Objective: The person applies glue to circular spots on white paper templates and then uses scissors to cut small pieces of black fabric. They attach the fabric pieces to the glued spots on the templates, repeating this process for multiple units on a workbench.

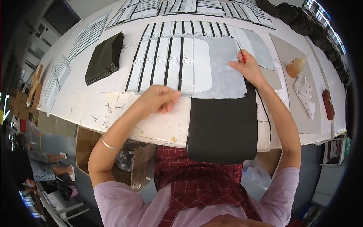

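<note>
A light-grey fabric panel (227, 56) lies on the table in front of me, with white strips (174, 72), dark bars and small rings across its left part. My left hand (162, 97) is closed at the panel's near edge, fingertips pressed together; whether they pinch anything is hidden. At the panel's far right corner, my right hand (247, 67) is closed around a thin, pointed tool with a red handle (244, 56), its kind mostly covered by the fingers. Partly beneath the panel, a black sheet (223, 125) hangs over the table's front edge.
A stack of dark fabric pieces (104, 58) lies to the left. Several striped panels (170, 8) cover the far side. On the right are a bottle of amber liquid (295, 67), a dotted cloth (304, 94) and a reddish-brown case (328, 104). Loose threads (109, 108) lie near the front.
</note>
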A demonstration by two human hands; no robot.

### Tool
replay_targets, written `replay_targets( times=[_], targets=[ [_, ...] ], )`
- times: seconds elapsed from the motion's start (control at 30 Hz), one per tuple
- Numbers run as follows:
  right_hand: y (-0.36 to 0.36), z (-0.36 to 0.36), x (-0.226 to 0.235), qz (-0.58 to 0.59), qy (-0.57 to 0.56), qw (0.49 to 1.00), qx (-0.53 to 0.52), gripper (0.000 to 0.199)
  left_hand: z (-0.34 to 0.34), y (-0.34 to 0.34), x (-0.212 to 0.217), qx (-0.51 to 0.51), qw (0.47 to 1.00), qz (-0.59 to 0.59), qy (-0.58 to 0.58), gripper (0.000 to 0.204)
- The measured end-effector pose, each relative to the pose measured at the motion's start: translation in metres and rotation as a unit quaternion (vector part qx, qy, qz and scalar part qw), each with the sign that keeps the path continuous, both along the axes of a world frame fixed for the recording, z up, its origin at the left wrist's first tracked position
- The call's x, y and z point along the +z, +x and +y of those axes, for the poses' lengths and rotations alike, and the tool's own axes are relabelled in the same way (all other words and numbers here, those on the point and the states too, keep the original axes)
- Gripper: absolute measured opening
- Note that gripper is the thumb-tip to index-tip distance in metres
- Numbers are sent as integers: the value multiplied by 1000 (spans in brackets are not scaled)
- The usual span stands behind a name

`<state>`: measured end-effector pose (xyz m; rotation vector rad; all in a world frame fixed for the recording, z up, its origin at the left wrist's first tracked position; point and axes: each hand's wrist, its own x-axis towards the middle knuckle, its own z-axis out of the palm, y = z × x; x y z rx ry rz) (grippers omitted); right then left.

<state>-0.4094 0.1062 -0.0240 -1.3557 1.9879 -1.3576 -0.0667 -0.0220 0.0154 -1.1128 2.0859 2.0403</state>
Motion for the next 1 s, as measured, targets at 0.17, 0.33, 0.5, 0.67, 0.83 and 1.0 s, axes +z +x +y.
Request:
replay_targets(
  times=[0.17, 0.33, 0.5, 0.67, 0.83, 1.0],
  targets=[
    [-11, 0, 2, 24, 19, 999, 16, 46, 17, 80, 26, -161, 982, -96, -9, 33],
    [6, 17, 22, 143, 56, 988, 4, 42, 16, 231, 23, -3, 970, -242, -38, 20],
    [13, 96, 65, 202, 129, 970, -37, 43, 20, 306, 3, 141, 472, -549, -676, 48],
    [13, 170, 64, 152, 150, 976, -44, 42, 38, 117, 43, 53, 817, -24, -574, 21],
    [31, 210, 54, 87, 154, 984, -28, 37, 92, -56, 17, -201, 867, 219, -401, 16],
    [46, 231, 49, 103, 166, 978, -79, 35, 135, -151, -12, -237, 849, 226, -414, 15]
  ],
)
